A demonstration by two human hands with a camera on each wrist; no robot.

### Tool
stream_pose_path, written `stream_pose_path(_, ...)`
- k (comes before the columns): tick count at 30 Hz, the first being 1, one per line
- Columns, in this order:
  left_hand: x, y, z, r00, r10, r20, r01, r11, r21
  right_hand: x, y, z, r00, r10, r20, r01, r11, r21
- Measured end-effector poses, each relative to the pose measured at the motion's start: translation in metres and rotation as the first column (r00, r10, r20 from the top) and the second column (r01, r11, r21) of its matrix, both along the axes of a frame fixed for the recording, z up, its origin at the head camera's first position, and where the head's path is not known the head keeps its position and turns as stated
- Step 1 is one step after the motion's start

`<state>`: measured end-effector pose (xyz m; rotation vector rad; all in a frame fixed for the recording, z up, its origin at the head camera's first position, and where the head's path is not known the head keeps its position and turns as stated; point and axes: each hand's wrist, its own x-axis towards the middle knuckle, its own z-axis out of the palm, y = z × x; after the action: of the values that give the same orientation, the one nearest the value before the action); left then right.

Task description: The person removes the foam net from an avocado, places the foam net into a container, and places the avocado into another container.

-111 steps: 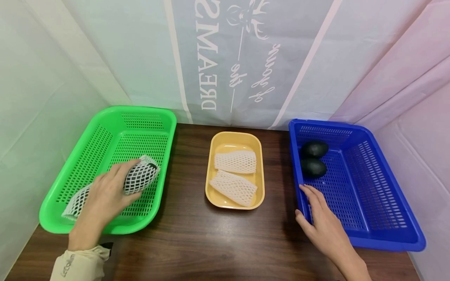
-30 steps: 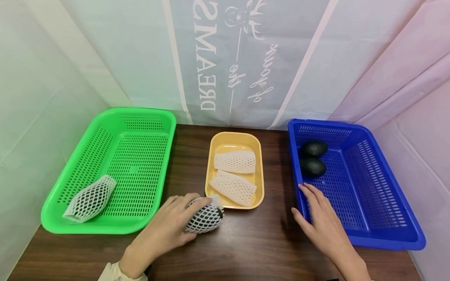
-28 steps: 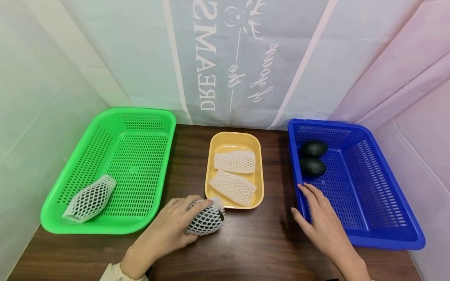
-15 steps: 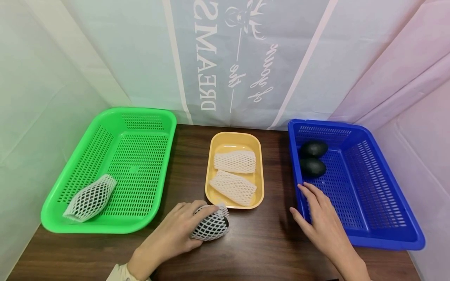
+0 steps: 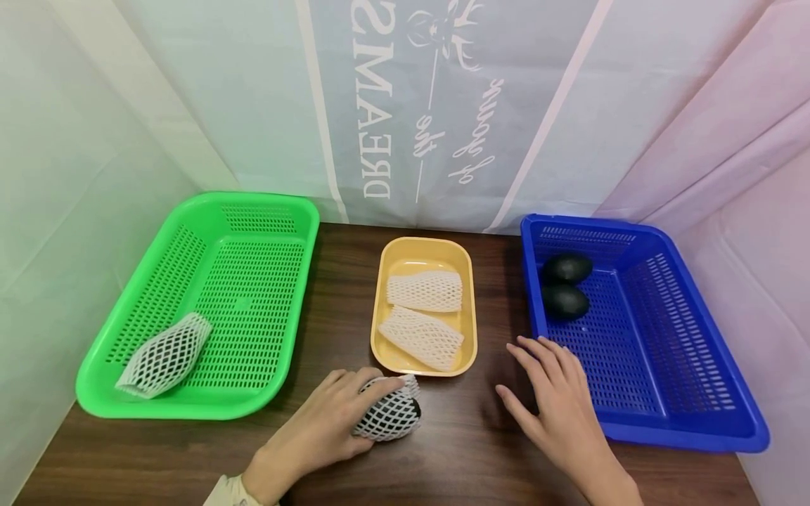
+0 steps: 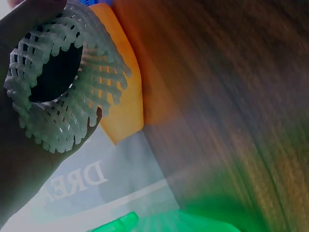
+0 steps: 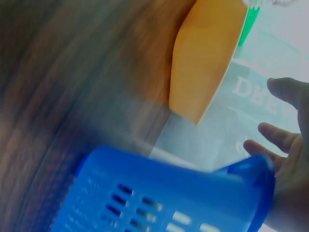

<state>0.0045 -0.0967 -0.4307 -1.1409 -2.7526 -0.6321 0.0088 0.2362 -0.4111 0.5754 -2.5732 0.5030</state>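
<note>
My left hand [image 5: 329, 425] grips a dark oval fruit that looks like an avocado, wrapped in a white foam net [image 5: 387, 414], in front of the yellow tray. In the left wrist view the net's open end [image 6: 104, 82] faces the camera, with the dark fruit [image 6: 58, 75] inside. My right hand [image 5: 557, 404] is spread, fingers fairly straight, by the near left rim of the blue basket, holding nothing. Another netted avocado [image 5: 166, 357] lies in the green basket. Two bare dark avocados [image 5: 565, 302] sit at the left side of the blue basket.
The green basket [image 5: 300, 295] stands at the left and the blue basket [image 5: 702, 309] at the right. Between them, the yellow tray [image 5: 470, 302] holds two loose foam nets [image 5: 424, 292]. A printed cloth [image 5: 253, 105] hangs behind the dark wooden table [image 5: 455, 450].
My left hand has carried one netted avocado out of the green basket, rightward to the table in front of the tray. My right hand has just shifted left from the blue basket's rim.
</note>
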Motion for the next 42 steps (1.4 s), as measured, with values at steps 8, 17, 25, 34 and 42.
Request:
stream_pose_path(8, 0.001, 0.007, -0.005, 1.000, -0.017, 0.025, 0.017, 1.000, -0.009, 0.014, -0.023, -0.004, 0.996, 0.078, 0.038, -0.076, 0.996, -0.047)
stream_pose_path(17, 0.002, 0.014, -0.013, 0.998, -0.035, 0.048, 0.036, 0.999, -0.011, 0.025, -0.043, -0.022, 0.987, 0.143, 0.078, -0.139, 0.989, -0.051)
stream_pose_path(25, 0.003, 0.019, -0.020, 0.996, -0.051, 0.069, 0.051, 0.999, -0.001, 0.028, -0.048, -0.033, 0.978, 0.054, 0.201, -0.054, 0.999, -0.005)
stream_pose_path(34, 0.003, 0.023, -0.031, 0.993, -0.061, 0.101, 0.061, 0.998, 0.009, 0.029, -0.051, -0.036, 0.951, 0.030, 0.308, -0.031, 1.000, 0.000)
stream_pose_path(42, 0.002, 0.025, -0.033, 0.990, -0.058, 0.131, 0.061, 0.998, -0.012, 0.029, -0.056, -0.041, 0.920, 0.077, 0.384, -0.074, 0.997, -0.024)
